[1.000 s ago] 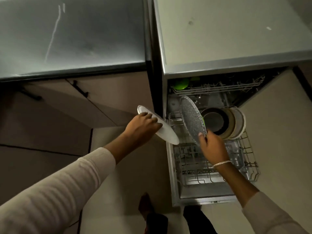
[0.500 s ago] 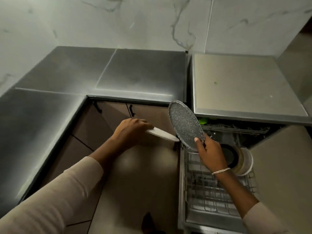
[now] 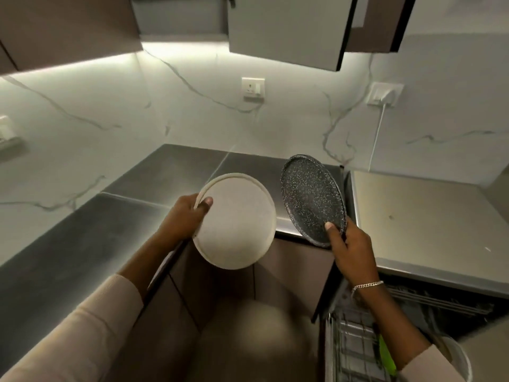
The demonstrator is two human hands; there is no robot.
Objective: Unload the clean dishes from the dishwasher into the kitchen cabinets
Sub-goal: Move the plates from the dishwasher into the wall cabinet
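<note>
My left hand point(image 3: 184, 216) grips the left rim of a round white plate point(image 3: 237, 224), held tilted with its face toward me above the counter's front edge. To its right, my right hand point(image 3: 349, 250) pinches the lower rim of a dark speckled plate point(image 3: 312, 199), also tilted up. The two plates are side by side and a little apart. The open dishwasher point(image 3: 358, 346) is at the bottom right, with its wire rack, a green item point(image 3: 387, 355) and a white dish point(image 3: 455, 357) partly hidden behind my right arm.
A dark L-shaped countertop point(image 3: 82, 244) runs along the marble wall. A lighter counter point(image 3: 429, 219) tops the dishwasher. Upper cabinets point(image 3: 286, 26) hang overhead, one door standing ajar. Wall sockets point(image 3: 252, 88) and a plugged white cable point(image 3: 378, 133) are on the backsplash. Brown lower cabinet doors point(image 3: 220, 293) stand below.
Both hands have lifted their plates up from the dishwasher to above counter height. The white plate has turned to face me. The view has tilted up to show the wall and upper cabinets.
</note>
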